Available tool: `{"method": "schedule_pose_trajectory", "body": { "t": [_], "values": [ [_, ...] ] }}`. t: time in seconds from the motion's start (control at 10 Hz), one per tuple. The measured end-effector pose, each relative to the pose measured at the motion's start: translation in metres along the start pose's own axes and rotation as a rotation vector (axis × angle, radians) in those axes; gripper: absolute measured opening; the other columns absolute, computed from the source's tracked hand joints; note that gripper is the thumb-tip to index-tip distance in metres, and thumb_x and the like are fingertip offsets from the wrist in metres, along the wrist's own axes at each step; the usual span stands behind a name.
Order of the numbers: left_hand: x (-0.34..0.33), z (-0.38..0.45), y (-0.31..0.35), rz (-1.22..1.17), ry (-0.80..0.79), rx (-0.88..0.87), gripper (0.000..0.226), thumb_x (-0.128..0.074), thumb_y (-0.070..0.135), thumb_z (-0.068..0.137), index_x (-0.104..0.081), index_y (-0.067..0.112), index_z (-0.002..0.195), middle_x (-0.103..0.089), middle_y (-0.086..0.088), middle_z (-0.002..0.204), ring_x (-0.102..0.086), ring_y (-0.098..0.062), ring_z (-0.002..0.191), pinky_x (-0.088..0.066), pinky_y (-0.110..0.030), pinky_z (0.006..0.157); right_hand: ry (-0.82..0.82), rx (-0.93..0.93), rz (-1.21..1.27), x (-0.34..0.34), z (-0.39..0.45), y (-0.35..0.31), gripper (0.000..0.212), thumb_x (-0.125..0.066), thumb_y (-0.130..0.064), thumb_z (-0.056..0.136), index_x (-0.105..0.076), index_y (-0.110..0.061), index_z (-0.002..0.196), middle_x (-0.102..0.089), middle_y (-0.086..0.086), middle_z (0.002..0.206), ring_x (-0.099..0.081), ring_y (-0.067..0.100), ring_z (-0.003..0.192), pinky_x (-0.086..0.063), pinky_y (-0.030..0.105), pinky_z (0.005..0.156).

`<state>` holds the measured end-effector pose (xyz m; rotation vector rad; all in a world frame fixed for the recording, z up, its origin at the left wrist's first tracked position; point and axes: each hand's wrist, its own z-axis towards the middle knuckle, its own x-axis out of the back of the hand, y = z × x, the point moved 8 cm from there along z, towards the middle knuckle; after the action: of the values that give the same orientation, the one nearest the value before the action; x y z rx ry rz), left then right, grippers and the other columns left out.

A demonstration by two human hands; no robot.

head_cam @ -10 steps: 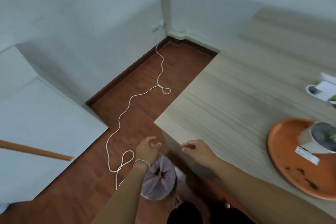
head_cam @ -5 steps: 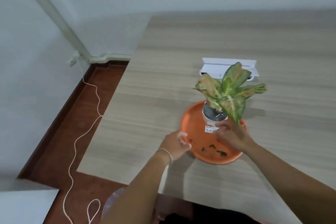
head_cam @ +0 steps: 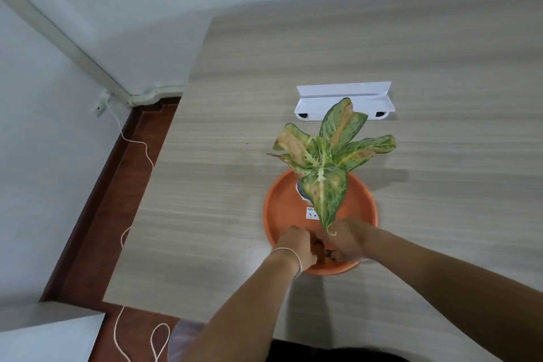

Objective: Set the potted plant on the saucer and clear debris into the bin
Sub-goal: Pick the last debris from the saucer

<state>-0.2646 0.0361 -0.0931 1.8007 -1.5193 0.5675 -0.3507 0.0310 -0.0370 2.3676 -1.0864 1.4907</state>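
The potted plant (head_cam: 326, 156), green and orange speckled leaves in a small white pot with a label, stands on the orange saucer (head_cam: 276, 200) on the wooden table. Both my hands are inside the saucer's near part, close together. My left hand (head_cam: 296, 244) has its fingers curled down onto the saucer floor. My right hand (head_cam: 345, 239) is curled beside it, fingers pinched over small dark debris (head_cam: 327, 253). Whether either hand holds any debris is hidden by the fingers. A corner of the bin's pale liner (head_cam: 183, 335) shows below the table's near edge.
A white plastic shelf-like piece (head_cam: 343, 101) lies on the table (head_cam: 220, 185) behind the plant. To the left the table edge drops to a red-brown floor with a white cord (head_cam: 141, 153) looping along it. A white board (head_cam: 50, 335) is at bottom left.
My view swung from the floor and bin up to the table. Both hands moved from the table's edge into the saucer's near part and closed together over the debris.
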Motion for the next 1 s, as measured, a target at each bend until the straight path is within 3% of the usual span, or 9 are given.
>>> {"method": "schedule_pose_trajectory", "body": {
  "t": [0.1, 0.2, 0.3, 0.5, 0.6, 0.7, 0.8, 0.9, 1.0],
  "values": [
    [-0.002, 0.000, 0.007, -0.022, 0.010, -0.009, 0.041, -0.068, 0.022, 0.081, -0.060, 0.009, 0.120, -0.064, -0.015, 0.121, -0.060, -0.033, 0.113, -0.050, -0.035, 0.093, 0.077, -0.029, -0.023, -0.045, 0.020, 0.009, 0.034, -0.050, -0.026, 0.094, -0.057, -0.012, 0.125, -0.061, 0.015, 0.120, -0.059, 0.037, 0.109, -0.051, 0.041, 0.082],
    [-0.004, 0.001, 0.008, -0.030, 0.015, 0.005, 0.040, -0.067, 0.021, 0.081, -0.059, 0.009, 0.118, -0.062, -0.016, 0.122, -0.059, -0.034, 0.114, -0.050, -0.038, 0.097, 0.108, -0.113, 0.062, -0.071, 0.027, 0.022, 0.025, -0.049, -0.028, 0.078, -0.067, -0.018, 0.092, -0.067, 0.008, 0.087, -0.066, 0.032, 0.079, -0.052, 0.037, 0.054],
    [-0.003, 0.002, 0.010, -0.009, 0.055, 0.021, 0.029, -0.061, 0.016, 0.084, -0.062, 0.008, 0.112, -0.065, -0.017, 0.117, -0.060, -0.035, 0.111, -0.051, -0.040, 0.095, 0.168, -0.159, 0.069, -0.078, 0.035, 0.024, 0.015, -0.051, -0.025, 0.074, -0.064, -0.017, 0.077, -0.064, 0.002, 0.074, -0.064, 0.026, 0.066, -0.049, 0.033, 0.048],
    [-0.003, 0.003, 0.011, 0.013, 0.095, 0.002, 0.024, -0.048, 0.011, 0.086, -0.069, 0.011, 0.097, -0.071, -0.014, 0.103, -0.065, -0.035, 0.098, -0.053, -0.039, 0.086, 0.358, -0.208, 0.079, -0.065, 0.025, 0.015, 0.016, -0.047, -0.025, 0.068, -0.062, -0.022, 0.063, -0.062, -0.004, 0.063, -0.062, 0.019, 0.053, -0.048, 0.027, 0.039],
    [-0.006, 0.005, 0.011, -0.012, 0.093, -0.016, 0.026, -0.047, 0.011, 0.087, -0.071, 0.012, 0.097, -0.072, -0.013, 0.101, -0.066, -0.034, 0.096, -0.055, -0.040, 0.087, 0.368, -0.251, 0.125, -0.064, 0.021, 0.017, 0.005, -0.068, -0.023, 0.061, -0.063, -0.024, 0.061, -0.062, -0.005, 0.061, -0.061, 0.017, 0.052, -0.047, 0.027, 0.039],
    [-0.003, 0.003, 0.010, -0.087, 0.112, -0.024, 0.025, -0.050, 0.005, 0.084, -0.070, 0.010, 0.099, -0.071, -0.014, 0.105, -0.064, -0.035, 0.101, -0.054, -0.039, 0.091, 0.348, -0.332, 0.213, -0.057, 0.015, 0.024, 0.009, -0.075, -0.020, 0.062, -0.067, -0.018, 0.066, -0.067, 0.000, 0.069, -0.066, 0.023, 0.061, -0.050, 0.030, 0.047],
    [-0.001, 0.002, 0.001, -0.234, 0.105, 0.008, 0.017, -0.059, 0.002, 0.080, -0.072, 0.013, 0.084, -0.072, -0.006, 0.096, -0.065, -0.027, 0.100, -0.053, -0.037, 0.094, 0.271, -0.442, 0.417, -0.057, 0.009, 0.043, 0.012, -0.055, -0.021, 0.076, -0.066, -0.016, 0.077, -0.067, 0.002, 0.083, -0.065, 0.026, 0.077, -0.051, 0.035, 0.065],
    [0.005, 0.002, -0.023, -0.489, 0.161, 0.080, 0.019, -0.069, 0.001, 0.070, -0.070, 0.020, 0.067, -0.065, 0.012, 0.070, -0.068, -0.013, 0.078, -0.058, -0.030, 0.086, 0.354, -0.506, 0.559, -0.052, 0.003, 0.055, 0.013, -0.055, -0.022, 0.078, -0.056, -0.018, 0.066, -0.061, -0.002, 0.076, -0.059, 0.022, 0.069, -0.046, 0.032, 0.059],
    [0.024, -0.006, -0.050, -0.619, 0.262, 0.083, 0.017, -0.073, 0.002, 0.068, -0.074, 0.019, 0.068, -0.064, 0.013, 0.066, -0.062, -0.003, 0.063, -0.056, -0.019, 0.071, 0.446, -0.548, 0.627, -0.041, 0.004, 0.055, 0.019, -0.058, -0.019, 0.078, -0.056, -0.022, 0.059, -0.065, 0.000, 0.075, -0.060, 0.023, 0.070, -0.046, 0.031, 0.059]
  ]
}}
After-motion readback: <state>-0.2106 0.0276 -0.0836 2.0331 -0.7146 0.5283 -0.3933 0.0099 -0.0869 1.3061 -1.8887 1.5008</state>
